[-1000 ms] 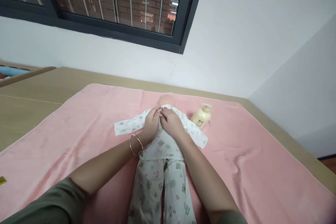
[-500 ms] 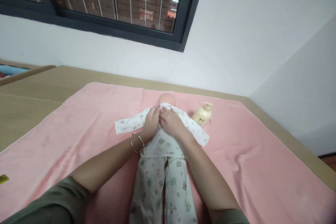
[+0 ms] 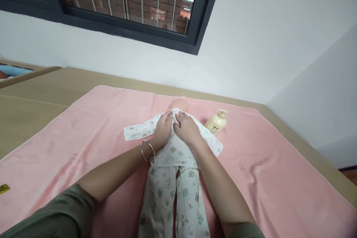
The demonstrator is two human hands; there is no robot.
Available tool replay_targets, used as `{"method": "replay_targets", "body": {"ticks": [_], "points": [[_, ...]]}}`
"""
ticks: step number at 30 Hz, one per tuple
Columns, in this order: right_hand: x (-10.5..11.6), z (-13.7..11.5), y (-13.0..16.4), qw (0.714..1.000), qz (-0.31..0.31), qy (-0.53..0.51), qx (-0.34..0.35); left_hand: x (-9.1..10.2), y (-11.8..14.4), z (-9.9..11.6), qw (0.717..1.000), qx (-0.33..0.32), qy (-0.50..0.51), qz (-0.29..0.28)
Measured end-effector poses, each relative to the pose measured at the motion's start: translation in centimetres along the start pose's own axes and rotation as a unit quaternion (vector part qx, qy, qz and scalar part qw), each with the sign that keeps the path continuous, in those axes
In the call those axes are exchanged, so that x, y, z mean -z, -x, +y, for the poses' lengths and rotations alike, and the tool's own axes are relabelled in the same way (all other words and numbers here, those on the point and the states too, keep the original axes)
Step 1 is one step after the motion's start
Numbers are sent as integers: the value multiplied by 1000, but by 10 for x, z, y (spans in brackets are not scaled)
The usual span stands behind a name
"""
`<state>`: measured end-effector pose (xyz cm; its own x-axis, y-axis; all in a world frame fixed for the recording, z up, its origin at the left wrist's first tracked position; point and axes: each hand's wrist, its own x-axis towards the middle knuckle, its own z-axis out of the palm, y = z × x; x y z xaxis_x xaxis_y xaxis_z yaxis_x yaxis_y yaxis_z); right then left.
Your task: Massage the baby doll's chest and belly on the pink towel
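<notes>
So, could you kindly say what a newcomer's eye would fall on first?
Probably the pink blanket below the dark-framed window. At its centre lies what looks like a doll in white printed pajamas, the left hand and right hand at its chest. To the right is a pale yellow pump bottle.

A wooden surface (image 3: 33,108) carries a pink cloth (image 3: 267,156); on that, a doll (image 3: 179,104) in printed clothes (image 3: 173,152) lies from twelve o'clock to six, with a pump bottle (image 3: 216,122) near two, a yellow label (image 3: 5,188) near nine.
</notes>
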<state>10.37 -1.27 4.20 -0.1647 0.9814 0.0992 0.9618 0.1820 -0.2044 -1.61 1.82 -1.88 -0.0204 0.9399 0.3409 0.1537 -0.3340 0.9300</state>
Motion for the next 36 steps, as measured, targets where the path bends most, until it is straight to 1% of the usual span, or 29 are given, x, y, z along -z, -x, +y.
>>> {"method": "replay_targets", "body": {"ticks": [3, 5, 7, 10, 13, 16, 18, 21, 24, 26, 28, 31, 33, 34, 36], "points": [[2, 18, -7, 996, -1, -35, -83, -2, 2, -4, 996, -38, -78, -9], [1, 23, -9, 993, 3, -39, -114, -3, 1, -7, 987, -66, -145, -9], [0, 21, -8, 992, 6, -19, -127, -3, -3, -11, 976, -85, -200, -24], [2, 7, -3, 988, 7, 28, -153, 0, -13, -16, 956, -99, -267, -74], [7, -10, 6, 986, -3, 52, -156, 5, -22, -19, 934, -108, -325, -105], [14, -16, 11, 989, -7, 45, -141, 8, -25, -18, 913, -129, -366, -124], [17, -10, 10, 990, -18, 21, -138, 8, -21, -14, 898, -143, -397, -126], [20, 9, 3, 988, -44, -19, -145, 5, -4, -4, 876, -151, -444, -110], [20, 26, -5, 984, -63, -39, -161, -1, 14, 5, 863, -161, -468, -97], [19, 28, -7, 985, -62, -36, -160, -2, 19, 9, 860, -169, -472, -96], [18, 23, -5, 987, -55, -17, -151, 1, 13, 11, 862, -167, -466, -109], [21, 4, 4, 990, -50, 36, -128, 9, -6, 12, 876, -149, -431, -159], [25, -7, 12, 990, -58, 72, -106, 13, -17, 13, 885, -136, -404, -185], [27, -10, 15, 989, -65, 84, -100, 14, -20, 13, 886, -134, -400, -190], [30, -9, 17, 989, -75, 88, -97, 13, -17, 15, 880, -144, -413, -186]]}}
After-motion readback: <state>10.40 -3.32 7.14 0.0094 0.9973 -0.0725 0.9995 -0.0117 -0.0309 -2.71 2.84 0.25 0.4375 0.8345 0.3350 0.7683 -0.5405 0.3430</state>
